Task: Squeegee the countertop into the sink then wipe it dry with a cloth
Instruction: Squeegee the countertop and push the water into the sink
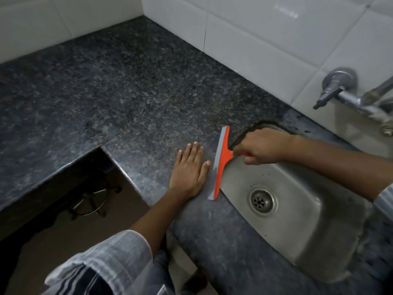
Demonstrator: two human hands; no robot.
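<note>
An orange squeegee with a grey rubber blade lies on the dark speckled granite countertop, right at the left rim of the steel sink. My right hand grips its orange handle from over the sink. My left hand rests flat on the countertop, fingers straight, just left of the blade. No cloth is in view.
A chrome tap juts from the white tiled wall above the sink. The counter has an L-shaped cut-out at the front left, with a metal stand on the floor below. The drain sits in the sink's middle.
</note>
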